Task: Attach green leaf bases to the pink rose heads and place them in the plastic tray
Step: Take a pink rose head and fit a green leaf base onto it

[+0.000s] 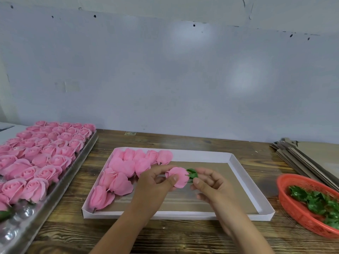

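Note:
My left hand (156, 182) grips a pink rose head (178, 177) above the middle of the white shallow tray (233, 163). My right hand (209, 184) pinches a green leaf base (192, 174) against the rose's right end. Several finished pink roses (122, 171) lie on their sides in the tray's left part. A red plastic basket (291, 204) at the right holds several green leaf bases (315, 200). On the left, a clear plastic tray (36, 217) carries rows of upright pink rose heads (45, 154).
A stack of flat cardboard sheets (308, 156) lies at the back right. The wooden table (165, 235) runs up to a grey wall. The right half of the white tray shows bare bottom.

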`<state>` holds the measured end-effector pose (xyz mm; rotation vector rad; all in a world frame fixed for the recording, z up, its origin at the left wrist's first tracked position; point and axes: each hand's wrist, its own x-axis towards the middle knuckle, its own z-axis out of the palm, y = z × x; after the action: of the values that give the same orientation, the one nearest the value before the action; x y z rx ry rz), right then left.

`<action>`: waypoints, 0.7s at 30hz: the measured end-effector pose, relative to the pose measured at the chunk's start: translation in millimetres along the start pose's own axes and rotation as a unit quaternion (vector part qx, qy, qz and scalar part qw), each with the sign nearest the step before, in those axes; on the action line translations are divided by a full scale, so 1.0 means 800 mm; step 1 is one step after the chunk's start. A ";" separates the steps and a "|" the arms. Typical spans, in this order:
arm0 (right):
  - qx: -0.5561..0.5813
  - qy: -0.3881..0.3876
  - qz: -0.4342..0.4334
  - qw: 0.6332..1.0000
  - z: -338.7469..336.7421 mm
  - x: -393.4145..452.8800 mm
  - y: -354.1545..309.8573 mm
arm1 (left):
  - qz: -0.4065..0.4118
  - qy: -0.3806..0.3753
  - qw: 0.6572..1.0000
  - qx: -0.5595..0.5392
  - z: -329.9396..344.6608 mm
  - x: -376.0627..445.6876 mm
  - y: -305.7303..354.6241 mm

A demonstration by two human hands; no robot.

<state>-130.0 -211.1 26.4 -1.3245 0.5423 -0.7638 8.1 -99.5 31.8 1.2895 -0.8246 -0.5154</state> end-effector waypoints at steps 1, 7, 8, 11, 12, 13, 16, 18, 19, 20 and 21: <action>-0.001 0.001 -0.002 1.000 0.001 0.000 0.001 | 0.002 -0.003 1.000 -0.002 0.000 0.000 0.001; -0.001 0.002 -0.018 1.000 0.003 0.001 0.004 | 0.008 -0.025 1.000 -0.010 0.000 -0.002 0.003; 0.004 0.002 -0.022 1.000 0.003 0.001 0.005 | 0.008 -0.024 1.000 -0.011 0.000 -0.002 0.003; 0.013 0.001 -0.035 0.999 0.003 0.001 0.006 | 0.011 -0.031 0.999 -0.010 -0.001 -0.002 0.004; 0.014 0.001 -0.039 0.999 0.003 0.001 0.007 | 0.012 -0.034 0.999 -0.008 -0.001 -0.002 0.005; 0.015 0.002 -0.042 0.999 0.003 0.001 0.007 | 0.013 -0.035 0.999 -0.006 -0.002 -0.002 0.005; 0.014 0.005 -0.055 0.998 0.003 0.001 0.007 | 0.011 -0.037 0.999 0.003 -0.003 -0.002 0.005; 0.007 0.003 -0.065 0.998 0.004 0.000 0.007 | 0.007 -0.040 0.999 0.003 -0.003 -0.002 0.006; 0.004 0.002 -0.068 0.998 0.005 0.000 0.007 | 0.006 -0.039 0.999 0.002 -0.003 -0.002 0.006; 0.004 0.002 -0.069 0.998 0.005 0.000 0.007 | 0.006 -0.037 0.999 0.001 -0.003 -0.002 0.005; 0.006 0.002 -0.069 0.998 0.005 0.000 0.007 | 0.005 -0.034 0.999 0.000 -0.003 -0.002 0.005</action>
<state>-125.9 -207.8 21.8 -1.3587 0.4518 -0.8822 8.7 -96.2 35.0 1.2719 -0.8870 -0.5536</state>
